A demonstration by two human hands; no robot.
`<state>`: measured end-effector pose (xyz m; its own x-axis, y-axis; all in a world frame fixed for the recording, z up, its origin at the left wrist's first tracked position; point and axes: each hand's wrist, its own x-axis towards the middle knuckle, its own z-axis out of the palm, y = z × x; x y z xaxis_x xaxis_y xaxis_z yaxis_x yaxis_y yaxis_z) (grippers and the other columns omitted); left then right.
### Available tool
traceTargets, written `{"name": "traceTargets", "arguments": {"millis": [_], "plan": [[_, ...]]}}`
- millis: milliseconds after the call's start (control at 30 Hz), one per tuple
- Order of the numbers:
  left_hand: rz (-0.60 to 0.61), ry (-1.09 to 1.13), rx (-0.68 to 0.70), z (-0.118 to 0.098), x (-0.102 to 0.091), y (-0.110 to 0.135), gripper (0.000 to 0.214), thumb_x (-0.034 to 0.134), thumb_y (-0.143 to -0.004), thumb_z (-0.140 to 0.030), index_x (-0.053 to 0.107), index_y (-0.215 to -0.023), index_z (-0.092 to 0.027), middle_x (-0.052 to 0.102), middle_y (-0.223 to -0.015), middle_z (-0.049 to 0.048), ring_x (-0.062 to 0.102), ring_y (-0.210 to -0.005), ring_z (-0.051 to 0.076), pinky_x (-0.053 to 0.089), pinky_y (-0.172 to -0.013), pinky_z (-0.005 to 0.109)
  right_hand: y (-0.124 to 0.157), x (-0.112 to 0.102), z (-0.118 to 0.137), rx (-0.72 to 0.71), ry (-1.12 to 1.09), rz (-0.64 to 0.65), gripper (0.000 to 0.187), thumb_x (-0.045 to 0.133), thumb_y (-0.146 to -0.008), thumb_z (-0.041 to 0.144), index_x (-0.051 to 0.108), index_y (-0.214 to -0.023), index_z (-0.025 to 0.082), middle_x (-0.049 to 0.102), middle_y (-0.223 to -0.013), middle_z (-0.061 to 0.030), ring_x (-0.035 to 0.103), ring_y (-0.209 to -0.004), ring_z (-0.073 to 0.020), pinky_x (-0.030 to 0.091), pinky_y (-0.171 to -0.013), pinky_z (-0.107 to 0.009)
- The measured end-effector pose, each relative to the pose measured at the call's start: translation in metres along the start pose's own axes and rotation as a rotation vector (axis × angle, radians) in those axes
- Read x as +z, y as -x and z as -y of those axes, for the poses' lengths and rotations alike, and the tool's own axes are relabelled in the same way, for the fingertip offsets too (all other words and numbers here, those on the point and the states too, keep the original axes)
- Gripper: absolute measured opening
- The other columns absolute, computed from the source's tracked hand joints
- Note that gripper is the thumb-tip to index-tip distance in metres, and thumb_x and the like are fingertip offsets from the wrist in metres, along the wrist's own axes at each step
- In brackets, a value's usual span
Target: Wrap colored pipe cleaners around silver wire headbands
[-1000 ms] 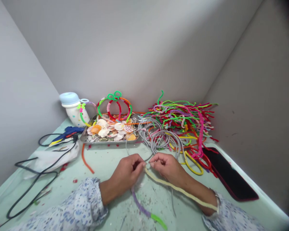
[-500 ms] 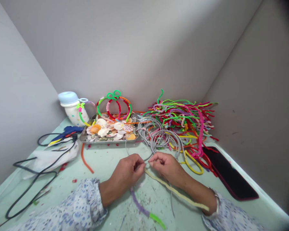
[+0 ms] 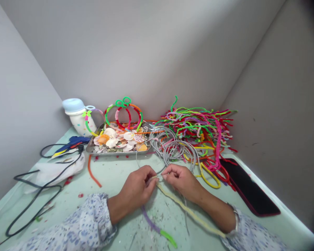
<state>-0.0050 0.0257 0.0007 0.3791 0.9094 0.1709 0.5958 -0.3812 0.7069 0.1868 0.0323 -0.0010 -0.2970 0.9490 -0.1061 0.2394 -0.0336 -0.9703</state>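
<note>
My left hand [image 3: 142, 183] is closed in a pinch on a pale yellow pipe cleaner [image 3: 184, 207], whose long tail slants down to the right past my right wrist. Close beside it, my right hand [image 3: 181, 181] pinches a thin grey wire [image 3: 158, 175] that runs across the small gap between my fingertips. Below my left hand hangs a length wrapped in purple and green pipe cleaner [image 3: 151, 223]; its upper end is hidden by the hand. Behind my hands lie coils of grey wire [image 3: 178, 151], one strand looping toward my fingers.
A metal tray [image 3: 94, 153] of seashells [image 3: 120, 137] stands behind, with fuzzy rings [image 3: 136, 108] on it. A heap of coloured pipe cleaners [image 3: 199, 122] lies right, near a dark phone [image 3: 248, 186]. Leftward are a white bottle [image 3: 81, 120], pliers [image 3: 74, 141] and black cable [image 3: 34, 205].
The yellow pipe cleaner's tail has shifted slightly downward, and more of it shows at my left fingertips. The purple and green length has swung a little left. Both hands stay nearly in place.
</note>
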Motion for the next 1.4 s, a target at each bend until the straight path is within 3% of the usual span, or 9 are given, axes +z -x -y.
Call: {"name": "traceTargets", "arguments": {"millis": [433, 600, 767, 933, 1100, 1400], "plan": [[-0.028, -0.059, 0.05, -0.001, -0.002, 0.001, 0.01, 0.049, -0.085, -0.02, 0.057, -0.08, -0.017, 0.057, -0.067, -0.0001, 0.05, -0.059, 0.013, 0.036, -0.056, 0.023, 0.001, 0.002, 0.0, 0.012, -0.013, 0.004, 0.01, 0.059, -0.08, 0.027, 0.062, -0.082, 0.018, 0.043, -0.047, 0.0086, 0.035, -0.04, -0.0066, 0.027, -0.041, -0.019], [-0.04, 0.07, 0.012, 0.001, 0.0, 0.0, 0.013, 0.049, -0.087, -0.022, 0.06, -0.083, -0.017, 0.061, -0.073, 0.0013, 0.053, -0.065, 0.013, 0.04, -0.06, 0.023, 0.003, 0.0, 0.003, 0.005, -0.057, 0.003, 0.012, 0.059, -0.081, 0.028, 0.062, -0.083, 0.017, 0.043, -0.044, 0.0093, 0.034, -0.038, -0.0063, 0.026, -0.04, -0.019], [-0.072, 0.111, -0.014, -0.001, 0.0, 0.0, 0.016, 0.052, -0.087, -0.025, 0.059, -0.099, -0.017, 0.063, -0.079, 0.0019, 0.052, -0.065, 0.014, 0.04, -0.059, 0.023, 0.003, -0.002, 0.008, 0.019, -0.117, -0.023, 0.015, 0.058, -0.081, 0.032, 0.06, -0.082, 0.017, 0.041, -0.042, 0.0103, 0.031, -0.035, -0.0058, 0.024, -0.038, -0.019], [-0.074, 0.168, -0.038, -0.005, -0.003, 0.0, 0.017, 0.047, -0.089, -0.025, 0.062, -0.088, -0.017, 0.062, -0.076, 0.0023, 0.054, -0.067, 0.015, 0.04, -0.059, 0.023, 0.002, -0.004, 0.008, 0.023, -0.138, 0.011, 0.021, 0.059, -0.082, 0.037, 0.059, -0.084, 0.017, 0.043, -0.043, 0.0097, 0.033, -0.035, -0.006, 0.025, -0.038, -0.019], [-0.066, 0.34, -0.138, -0.008, -0.003, 0.001, 0.017, 0.048, -0.089, -0.03, 0.06, -0.087, -0.017, 0.058, -0.067, -0.0013, 0.049, -0.056, 0.011, 0.038, -0.051, 0.02, -0.001, -0.005, 0.001, 0.041, -0.261, 0.037, 0.033, 0.05, -0.088, 0.049, 0.059, -0.087, 0.017, 0.049, -0.051, 0.0064, 0.039, -0.04, -0.0066, 0.029, -0.041, -0.019], [-0.025, 0.468, -0.162, -0.013, -0.002, 0.001, 0.018, 0.051, -0.088, -0.032, 0.059, -0.086, -0.016, 0.055, -0.061, -0.0029, 0.048, -0.052, 0.01, 0.037, -0.048, 0.019, 0.004, 0.003, 0.005, -0.098, -0.075, 0.092, 0.025, 0.064, -0.081, 0.042, 0.061, -0.087, 0.018, 0.053, -0.065, 0.0033, 0.047, -0.057, -0.0101, 0.038, -0.054, -0.022]]}}
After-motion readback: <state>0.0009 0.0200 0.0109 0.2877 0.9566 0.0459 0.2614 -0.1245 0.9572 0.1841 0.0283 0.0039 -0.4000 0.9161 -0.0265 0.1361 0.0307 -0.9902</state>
